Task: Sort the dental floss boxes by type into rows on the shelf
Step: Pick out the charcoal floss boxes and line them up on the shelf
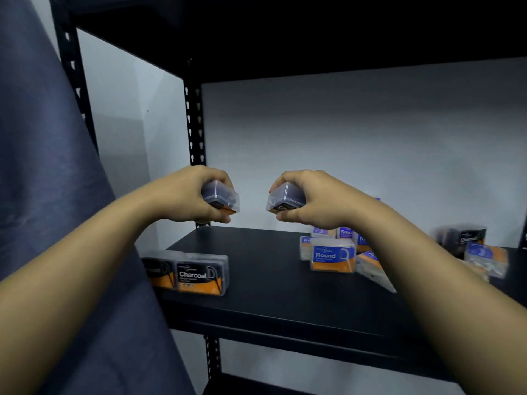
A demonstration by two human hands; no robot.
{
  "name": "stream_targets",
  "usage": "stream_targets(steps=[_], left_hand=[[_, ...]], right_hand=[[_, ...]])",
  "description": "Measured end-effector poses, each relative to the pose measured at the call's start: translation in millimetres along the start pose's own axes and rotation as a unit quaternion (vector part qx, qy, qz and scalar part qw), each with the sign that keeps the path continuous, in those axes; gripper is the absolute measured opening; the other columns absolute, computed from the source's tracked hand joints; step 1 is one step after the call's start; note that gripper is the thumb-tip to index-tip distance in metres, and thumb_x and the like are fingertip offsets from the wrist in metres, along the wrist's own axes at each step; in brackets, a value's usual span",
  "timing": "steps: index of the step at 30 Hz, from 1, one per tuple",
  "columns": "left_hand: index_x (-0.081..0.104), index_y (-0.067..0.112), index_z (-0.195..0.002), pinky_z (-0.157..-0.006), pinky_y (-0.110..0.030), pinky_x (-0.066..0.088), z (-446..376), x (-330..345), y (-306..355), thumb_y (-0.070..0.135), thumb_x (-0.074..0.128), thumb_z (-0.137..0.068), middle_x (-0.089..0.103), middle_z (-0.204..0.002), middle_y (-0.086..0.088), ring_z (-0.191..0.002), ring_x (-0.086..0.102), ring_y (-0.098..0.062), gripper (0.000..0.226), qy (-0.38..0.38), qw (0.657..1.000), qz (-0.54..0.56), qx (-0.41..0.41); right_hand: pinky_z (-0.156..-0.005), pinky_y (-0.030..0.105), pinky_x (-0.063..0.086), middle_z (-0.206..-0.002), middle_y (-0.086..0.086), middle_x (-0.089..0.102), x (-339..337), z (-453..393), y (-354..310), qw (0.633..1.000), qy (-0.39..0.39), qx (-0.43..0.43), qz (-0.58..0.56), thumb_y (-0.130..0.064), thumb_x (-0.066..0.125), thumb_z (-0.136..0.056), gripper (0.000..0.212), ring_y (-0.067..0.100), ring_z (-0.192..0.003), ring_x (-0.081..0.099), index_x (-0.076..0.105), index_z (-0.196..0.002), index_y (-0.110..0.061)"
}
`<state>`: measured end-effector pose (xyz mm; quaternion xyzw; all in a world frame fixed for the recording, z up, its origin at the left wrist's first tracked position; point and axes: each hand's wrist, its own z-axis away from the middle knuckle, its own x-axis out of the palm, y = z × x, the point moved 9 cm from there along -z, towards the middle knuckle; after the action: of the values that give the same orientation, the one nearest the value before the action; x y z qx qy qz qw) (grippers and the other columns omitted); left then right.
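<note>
I seem to be in a stockroom or plain storage space, not a home. In front of me stands a black metal shelf (pixel 256 280) on bolt-less uprights (pixel 194 124) punched with keyhole slots, the kind used for warehouse racking. Behind it are bare pale walls (pixel 342 138) with nothing hung on them. On the shelf sit many alike retail floss boxes (pixel 333 258), some labelled Charcoal (pixel 202 275), like goods being stocked.

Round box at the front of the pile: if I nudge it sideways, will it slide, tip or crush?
The Round box stands upright on its narrow edge, so it may tip. Its clear hard-looking shell probably won't crush. The shelf looks smooth, so a low push likely slides it.
</note>
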<state>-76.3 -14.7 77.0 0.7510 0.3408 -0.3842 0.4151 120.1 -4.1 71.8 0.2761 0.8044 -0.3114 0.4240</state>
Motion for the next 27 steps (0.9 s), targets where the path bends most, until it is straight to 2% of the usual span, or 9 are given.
stream_targets(steps=[3, 6, 8, 11, 14, 16, 18, 20, 27], left_hand=[[0.069, 0.033, -0.095, -0.065, -0.035, 0.065, 8.3, -6.9, -21.0, 0.024, 0.091, -0.072, 0.074, -0.090, 0.002, -0.073, 0.074, -0.018, 0.032, -0.008, 1.000, -0.023, -0.003], [0.069, 0.032, -0.093, -0.063, -0.036, 0.062, 15.0, -13.5, -41.5, 0.027, 0.091, -0.072, 0.072, -0.084, 0.005, -0.066, 0.071, -0.019, 0.031, -0.011, 0.998, -0.063, -0.011], [0.070, 0.031, -0.093, -0.066, -0.039, 0.060, 17.0, -16.9, -53.1, 0.028, 0.091, -0.071, 0.072, -0.084, 0.007, -0.070, 0.070, -0.020, 0.031, -0.015, 0.995, -0.098, -0.011], [0.071, 0.029, -0.096, -0.068, -0.035, 0.057, 16.9, -20.8, -67.8, 0.029, 0.092, -0.069, 0.070, -0.088, 0.010, -0.074, 0.067, -0.012, 0.033, -0.024, 0.990, -0.140, -0.017], [0.071, 0.027, -0.099, -0.070, -0.036, 0.060, 12.8, -21.4, -80.6, 0.029, 0.092, -0.070, 0.070, -0.091, 0.007, -0.073, 0.067, -0.013, 0.035, -0.040, 0.986, -0.159, -0.033], [0.068, 0.027, -0.093, -0.065, -0.038, 0.060, 8.4, -20.4, -86.0, 0.028, 0.092, -0.070, 0.070, -0.087, 0.005, -0.068, 0.066, -0.015, 0.033, -0.047, 0.984, -0.166, -0.037], [0.059, 0.028, -0.080, -0.054, -0.032, 0.051, 3.3, -15.8, -88.6, 0.028, 0.092, -0.069, 0.064, -0.078, 0.008, -0.062, 0.060, -0.011, 0.035, -0.056, 0.981, -0.181, -0.034], [0.053, 0.028, -0.076, -0.055, -0.027, 0.044, -2.0, -8.4, -91.0, 0.029, 0.091, -0.068, 0.062, -0.078, 0.010, -0.063, 0.057, -0.008, 0.039, -0.069, 0.978, -0.195, -0.033], [0.061, 0.020, -0.102, -0.067, -0.031, 0.049, -13.6, 28.5, -103.8, 0.025, 0.080, -0.077, 0.064, -0.093, 0.003, -0.083, 0.062, -0.019, 0.032, -0.172, 0.959, -0.215, -0.073]], right_hand=[[-0.077, 0.031, 0.056, -0.108, -0.008, 0.067, 14.3, -7.0, -13.9, 1.000, -0.017, 0.008, 0.012, -0.035, 0.080, -0.083, 0.039, 0.011, -0.090, 0.065, 0.064, -0.118, -0.034], [-0.077, 0.039, 0.060, -0.103, -0.006, 0.070, 30.2, -12.9, -26.5, 0.999, -0.042, 0.020, 0.025, -0.034, 0.081, -0.081, 0.034, 0.015, -0.086, 0.068, 0.068, -0.112, -0.031], [-0.072, 0.041, 0.062, -0.094, -0.005, 0.073, 39.9, -15.2, -32.1, 0.997, -0.058, 0.033, 0.032, -0.033, 0.082, -0.079, 0.029, 0.016, -0.075, 0.070, 0.070, -0.106, -0.029], [-0.066, 0.037, 0.062, -0.085, -0.006, 0.072, 53.0, -17.2, -37.9, 0.994, -0.086, 0.053, 0.042, -0.033, 0.083, -0.078, 0.027, 0.012, -0.065, 0.068, 0.071, -0.101, -0.029], [-0.072, 0.036, 0.060, -0.087, -0.009, 0.072, 65.8, -20.7, -40.1, 0.988, -0.121, 0.070, 0.069, -0.038, 0.083, -0.077, 0.029, 0.012, -0.075, 0.068, 0.070, -0.101, -0.029], [-0.076, 0.037, 0.060, -0.091, -0.010, 0.072, 73.0, -23.4, -40.5, 0.982, -0.145, 0.079, 0.089, -0.039, 0.083, -0.077, 0.030, 0.013, -0.082, 0.069, 0.070, -0.101, -0.029], [-0.077, 0.039, 0.061, -0.093, -0.010, 0.073, 79.8, -24.9, -38.7, 0.976, -0.172, 0.092, 0.100, -0.038, 0.084, -0.077, 0.029, 0.014, -0.084, 0.070, 0.070, -0.101, -0.030], [-0.078, 0.038, 0.062, -0.093, -0.009, 0.073, 87.5, -25.5, -35.2, 0.967, -0.203, 0.109, 0.111, -0.037, 0.084, -0.077, 0.029, 0.016, -0.084, 0.070, 0.070, -0.101, -0.029], [-0.082, 0.047, 0.063, -0.097, -0.007, 0.075, 115.6, -26.6, -19.2, 0.940, -0.279, 0.150, 0.125, -0.039, 0.086, -0.073, 0.029, 0.022, -0.089, 0.074, 0.070, -0.095, -0.031]])
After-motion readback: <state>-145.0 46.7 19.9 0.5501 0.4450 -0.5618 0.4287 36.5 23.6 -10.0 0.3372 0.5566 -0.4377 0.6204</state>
